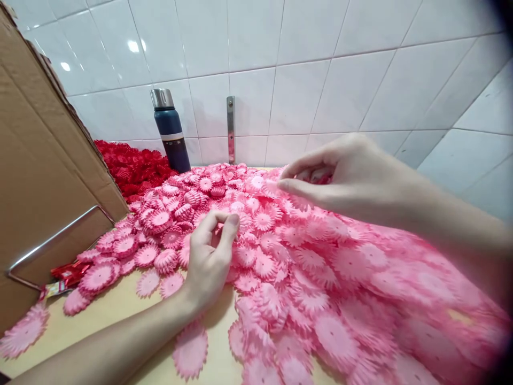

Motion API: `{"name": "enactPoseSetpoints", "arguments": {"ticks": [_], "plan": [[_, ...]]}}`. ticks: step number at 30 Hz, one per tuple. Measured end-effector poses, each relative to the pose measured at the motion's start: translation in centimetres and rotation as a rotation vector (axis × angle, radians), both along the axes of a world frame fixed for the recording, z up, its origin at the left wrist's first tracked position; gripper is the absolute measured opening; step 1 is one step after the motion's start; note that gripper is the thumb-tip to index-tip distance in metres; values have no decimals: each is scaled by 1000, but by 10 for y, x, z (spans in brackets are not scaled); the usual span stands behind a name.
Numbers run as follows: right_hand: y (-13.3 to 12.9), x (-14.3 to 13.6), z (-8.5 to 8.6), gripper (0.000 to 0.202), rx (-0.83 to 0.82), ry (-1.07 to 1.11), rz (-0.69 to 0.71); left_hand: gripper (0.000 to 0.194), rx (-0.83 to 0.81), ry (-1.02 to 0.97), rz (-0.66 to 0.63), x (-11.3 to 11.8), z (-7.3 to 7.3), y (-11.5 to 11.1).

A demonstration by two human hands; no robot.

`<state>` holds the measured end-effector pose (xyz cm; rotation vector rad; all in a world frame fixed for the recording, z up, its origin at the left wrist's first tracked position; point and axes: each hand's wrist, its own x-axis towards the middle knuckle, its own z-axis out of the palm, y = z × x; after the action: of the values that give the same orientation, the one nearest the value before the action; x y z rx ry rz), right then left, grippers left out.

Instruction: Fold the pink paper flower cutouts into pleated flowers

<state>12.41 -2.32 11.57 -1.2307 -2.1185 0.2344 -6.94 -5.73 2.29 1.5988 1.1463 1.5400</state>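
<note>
Left grip [210,262]: curled closed, contents hidden.
Right grip [347,174]: nearly pinched (blurred; can't tell on what).
Pink discs [263,221]: I judge some done, bunched left of left grip; plenty remain loose below right.

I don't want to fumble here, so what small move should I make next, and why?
Unless it already pinches one, which I can't tell, I'd probably use your right hand to separate one of the pink frilled discs. Its curled fingers are turned toward them, many overlap, and your left hand is close by, thumb near forefinger.
</note>
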Motion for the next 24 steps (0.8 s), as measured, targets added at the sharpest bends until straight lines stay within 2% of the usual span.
{"name": "enactPoseSetpoints", "arguments": {"ticks": [3, 6, 10, 14, 18, 20, 22, 24], "plan": [[2, -5, -6, 16, -41, -95, 18, 13, 8, 25, -59, 3, -3, 3], [1, -11, -10, 19, -80, -61, 35, 10, 39, 8, -98, 4, -6, 4], [-3, -15, -8, 20, -161, -13, 177, 9, 10, -21, -154, 3, -3, 0], [-7, -17, -6, 12, -280, 6, 333, 16, -23, -92, -179, 4, 2, -2], [-10, -21, -10, 13, -417, 90, 386, 27, -33, -178, -136, 5, 0, 3], [-11, -23, -11, 8, -382, 61, 393, 23, -43, -190, -167, 3, -2, 5], [-11, -24, -11, 8, -272, -6, 354, 12, -52, -157, -194, 1, -2, 6], [-11, -23, -10, 10, -182, -47, 304, 10, -53, -104, -164, -1, -2, 6]]}}
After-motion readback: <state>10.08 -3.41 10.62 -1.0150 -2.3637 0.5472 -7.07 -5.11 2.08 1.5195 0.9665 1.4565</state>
